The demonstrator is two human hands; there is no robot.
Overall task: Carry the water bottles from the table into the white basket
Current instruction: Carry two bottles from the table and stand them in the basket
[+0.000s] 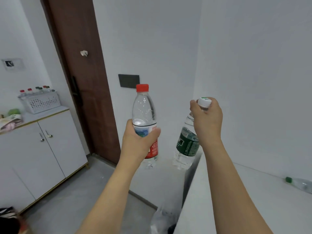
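A white-walled room with a grey floor and a brown door (79, 68) at upper centre-left. Nearest, at the lower right of the frame, lies the white table (236, 208); one green-capped bottle (300, 184) lies on its side at the right edge, not yet taken.

At mid-frame both hands carry bottles in the air, clear of the table. The left hand (138, 142) wraps fingers and thumb round the label of the red-capped bottle (144, 115), held upright. The right hand (206, 119) curls round the white cap and neck of the green-label bottle (187, 144), which hangs tilted below it.

Both look full, so fairly heavy; the thin plastic is smooth and would dent under a squeeze. The mid-body hold seems the steadier; the neck hold lets the bottle swing.

Farther off, at the left of the frame, the basket (40, 102) stands on a white cabinet (42, 149) and already holds several capped bottles. A bag (11, 122) and something green lie beside it. The floor between looks open; the standing bottles leave less room inside.
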